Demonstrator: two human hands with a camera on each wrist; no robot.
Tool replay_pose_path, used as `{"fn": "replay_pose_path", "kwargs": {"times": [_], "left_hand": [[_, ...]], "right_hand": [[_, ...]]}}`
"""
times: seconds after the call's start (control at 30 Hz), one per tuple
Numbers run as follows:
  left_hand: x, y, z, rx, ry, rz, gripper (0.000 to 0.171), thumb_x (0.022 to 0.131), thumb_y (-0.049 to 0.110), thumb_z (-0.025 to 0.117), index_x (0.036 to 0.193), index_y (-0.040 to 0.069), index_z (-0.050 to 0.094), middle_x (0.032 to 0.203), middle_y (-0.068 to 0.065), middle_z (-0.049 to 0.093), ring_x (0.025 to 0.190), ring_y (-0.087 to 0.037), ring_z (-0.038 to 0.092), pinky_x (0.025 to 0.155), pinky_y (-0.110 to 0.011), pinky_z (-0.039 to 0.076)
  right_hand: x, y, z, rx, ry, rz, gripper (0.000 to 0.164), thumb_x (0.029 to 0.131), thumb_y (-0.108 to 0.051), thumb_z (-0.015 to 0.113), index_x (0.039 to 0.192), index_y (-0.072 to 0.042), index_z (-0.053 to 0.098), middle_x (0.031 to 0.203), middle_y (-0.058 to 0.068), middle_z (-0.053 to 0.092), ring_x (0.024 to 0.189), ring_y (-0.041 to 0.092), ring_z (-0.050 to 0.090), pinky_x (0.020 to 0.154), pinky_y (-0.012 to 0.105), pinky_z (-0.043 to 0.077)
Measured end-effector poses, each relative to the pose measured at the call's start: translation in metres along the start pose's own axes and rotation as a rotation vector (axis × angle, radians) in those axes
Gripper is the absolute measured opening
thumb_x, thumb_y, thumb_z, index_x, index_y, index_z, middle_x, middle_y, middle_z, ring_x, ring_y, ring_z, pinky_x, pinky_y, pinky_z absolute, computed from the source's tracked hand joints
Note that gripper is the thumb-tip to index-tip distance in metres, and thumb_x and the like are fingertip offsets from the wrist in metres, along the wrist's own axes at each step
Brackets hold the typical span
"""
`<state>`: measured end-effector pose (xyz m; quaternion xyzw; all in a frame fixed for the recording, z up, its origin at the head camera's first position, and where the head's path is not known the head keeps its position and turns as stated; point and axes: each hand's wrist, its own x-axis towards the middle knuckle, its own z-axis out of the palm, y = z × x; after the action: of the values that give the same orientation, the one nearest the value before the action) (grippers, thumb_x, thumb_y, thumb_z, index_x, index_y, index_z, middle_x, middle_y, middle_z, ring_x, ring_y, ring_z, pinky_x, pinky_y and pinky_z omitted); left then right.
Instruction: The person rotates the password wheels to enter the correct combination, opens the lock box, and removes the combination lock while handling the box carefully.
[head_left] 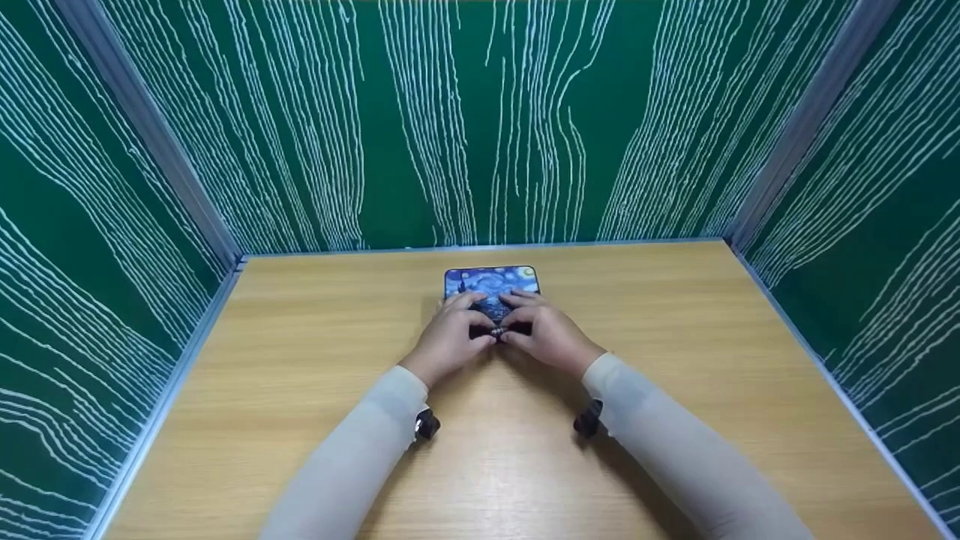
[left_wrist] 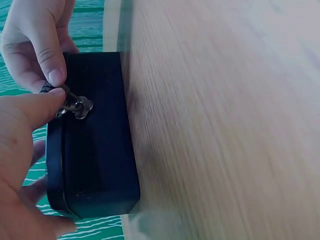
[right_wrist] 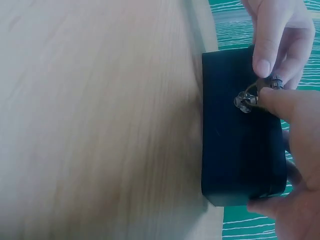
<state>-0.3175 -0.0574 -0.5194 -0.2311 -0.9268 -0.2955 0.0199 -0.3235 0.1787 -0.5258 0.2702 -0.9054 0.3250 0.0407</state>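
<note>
A dark metal box with a blue starry-night painting (head_left: 491,281) on its lid stands on the table. On its front wall (left_wrist: 97,150) is a metal latch (left_wrist: 83,107) with a small ridged lock (right_wrist: 276,82), apparently a combination padlock, hanging through it. My left hand (head_left: 452,334) pinches the lock between thumb and index finger, its other fingers along the box's left side and lid. From the right, my right hand (head_left: 544,334) pinches the same lock, thumb tip near the left thumb, other fingers spread on the lid. The fingertips hide much of the lock.
The wooden table (head_left: 300,360) extends around the box. Green walls with white wavy lines (head_left: 412,112) enclose it at the back and both sides, with metal posts (head_left: 157,127) in the corners. Dark wrist devices (head_left: 427,425) show under both pale sleeves (head_left: 360,457).
</note>
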Motion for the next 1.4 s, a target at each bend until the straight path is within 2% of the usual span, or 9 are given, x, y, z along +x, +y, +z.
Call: {"fn": "replay_pose_path", "kwargs": {"times": [0.17, 0.53, 0.77, 1.0, 1.2, 1.4], "left_hand": [[0.002, -0.002, 0.002, -0.020, -0.021, -0.048, 0.023, 0.107, 0.030, 0.082, 0.125, 0.017, 0.088, 0.178, -0.005, 0.052, 0.174, -0.035, 0.032, 0.143, -0.054, 0.029], [0.002, -0.003, 0.003, -0.042, -0.046, -0.076, 0.019, 0.107, 0.028, 0.082, 0.121, 0.017, 0.089, 0.179, 0.001, 0.051, 0.176, -0.033, 0.028, 0.142, -0.054, 0.029], [0.001, -0.002, 0.001, -0.027, -0.045, -0.062, 0.021, 0.107, 0.028, 0.082, 0.124, 0.019, 0.089, 0.180, 0.001, 0.048, 0.177, -0.033, 0.026, 0.142, -0.056, 0.029], [-0.001, -0.003, 0.002, -0.025, -0.033, -0.032, 0.025, 0.107, 0.031, 0.082, 0.129, 0.020, 0.087, 0.178, -0.002, 0.050, 0.177, -0.032, 0.028, 0.142, -0.053, 0.031], [-0.001, -0.005, 0.005, -0.026, -0.026, -0.033, 0.026, 0.109, 0.033, 0.079, 0.131, 0.021, 0.086, 0.180, 0.000, 0.048, 0.177, -0.032, 0.026, 0.143, -0.055, 0.028], [-0.002, -0.007, 0.006, -0.042, -0.019, -0.038, 0.029, 0.109, 0.037, 0.078, 0.133, 0.022, 0.085, 0.180, 0.001, 0.048, 0.177, -0.032, 0.026, 0.143, -0.056, 0.027]], "right_hand": [[0.001, 0.001, 0.004, -0.006, -0.017, 0.000, 0.015, 0.103, -0.018, 0.085, 0.118, -0.014, 0.086, 0.177, 0.009, 0.052, 0.172, 0.040, 0.038, 0.140, 0.059, 0.033], [0.000, 0.006, 0.010, 0.016, -0.025, 0.020, 0.018, 0.106, -0.019, 0.082, 0.123, -0.018, 0.086, 0.181, 0.004, 0.046, 0.175, 0.040, 0.030, 0.141, 0.063, 0.028], [0.003, 0.009, 0.010, 0.041, -0.021, -0.009, 0.012, 0.105, -0.022, 0.084, 0.117, -0.019, 0.086, 0.181, 0.002, 0.047, 0.175, 0.042, 0.029, 0.141, 0.067, 0.025], [0.002, 0.011, 0.009, 0.072, -0.012, -0.056, 0.005, 0.106, -0.013, 0.081, 0.110, -0.015, 0.082, 0.179, 0.009, 0.050, 0.174, 0.046, 0.029, 0.140, 0.069, 0.026], [0.003, 0.012, 0.010, 0.080, -0.019, -0.022, 0.006, 0.107, -0.014, 0.080, 0.109, -0.020, 0.081, 0.181, 0.003, 0.047, 0.176, 0.042, 0.027, 0.140, 0.068, 0.025], [0.002, 0.012, 0.012, 0.075, -0.021, -0.013, 0.003, 0.108, -0.015, 0.078, 0.110, -0.016, 0.080, 0.181, 0.003, 0.047, 0.177, 0.040, 0.026, 0.141, 0.067, 0.024]]}}
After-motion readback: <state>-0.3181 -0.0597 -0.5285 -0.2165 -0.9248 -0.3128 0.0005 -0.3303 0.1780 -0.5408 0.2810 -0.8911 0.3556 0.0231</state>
